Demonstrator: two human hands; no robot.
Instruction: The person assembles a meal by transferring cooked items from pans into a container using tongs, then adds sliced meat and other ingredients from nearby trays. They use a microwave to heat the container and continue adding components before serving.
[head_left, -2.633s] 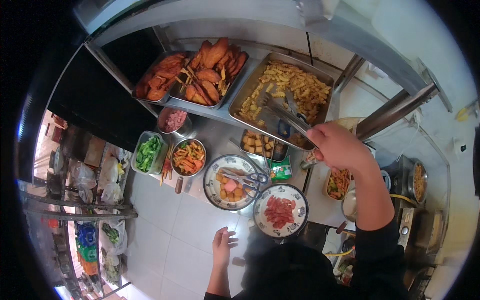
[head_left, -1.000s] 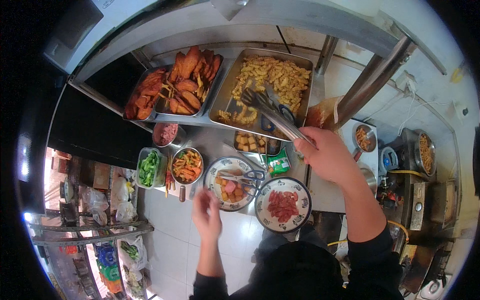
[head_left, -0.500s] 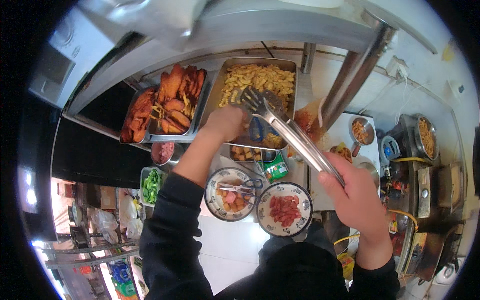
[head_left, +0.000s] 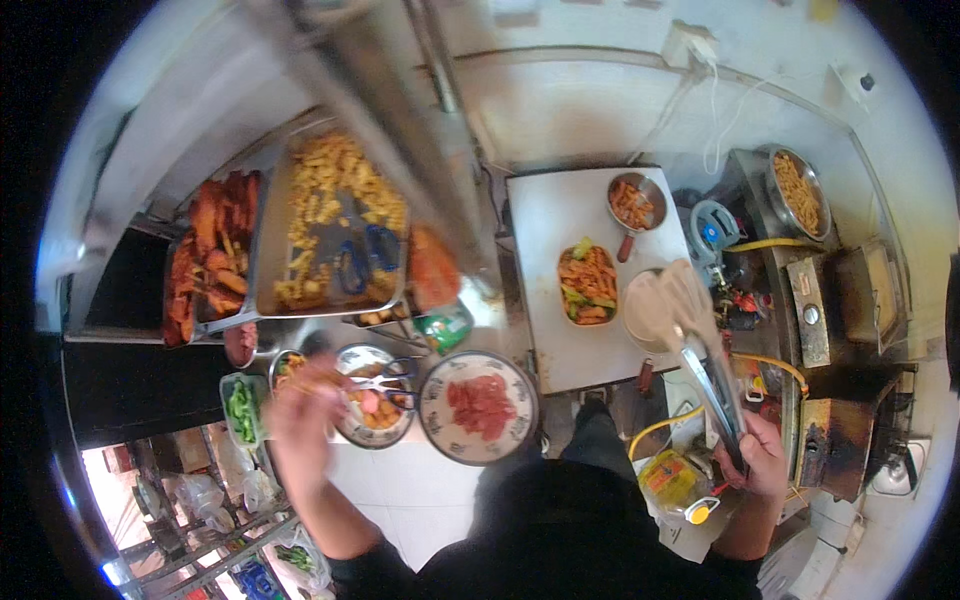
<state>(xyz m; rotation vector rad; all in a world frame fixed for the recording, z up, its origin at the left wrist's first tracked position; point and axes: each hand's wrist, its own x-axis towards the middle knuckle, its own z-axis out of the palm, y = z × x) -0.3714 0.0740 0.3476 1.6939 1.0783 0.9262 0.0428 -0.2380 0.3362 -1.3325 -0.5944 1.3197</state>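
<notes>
My right hand [head_left: 757, 455] is closed round the handle end of metal tongs [head_left: 712, 395]. The blurred tips of the tongs point away from me, over a round pale bowl [head_left: 650, 310] on the white table. My left hand [head_left: 305, 425] is smeared by motion, so its fingers cannot be made out. It is beside a patterned bowl [head_left: 352, 352] holding brown chunks, a pink piece and scissors [head_left: 385, 384]. Right of that stands another patterned bowl [head_left: 430, 400] with red meat slices [head_left: 480, 407].
A metal tray [head_left: 262, 290] of yellow pieces and blue-handled tools stands at the back left, beside browned fried pieces [head_left: 215, 255]. On the white table [head_left: 540, 350] are a container of noodle-like food [head_left: 588, 285] and a small pan [head_left: 637, 202]. Burners and a yellow hose line the right.
My view has swung right. The tongs have left the tray of yellow pieces and are now over the white table's right side. My left hand has drawn back from the tray toward the bowls.
</notes>
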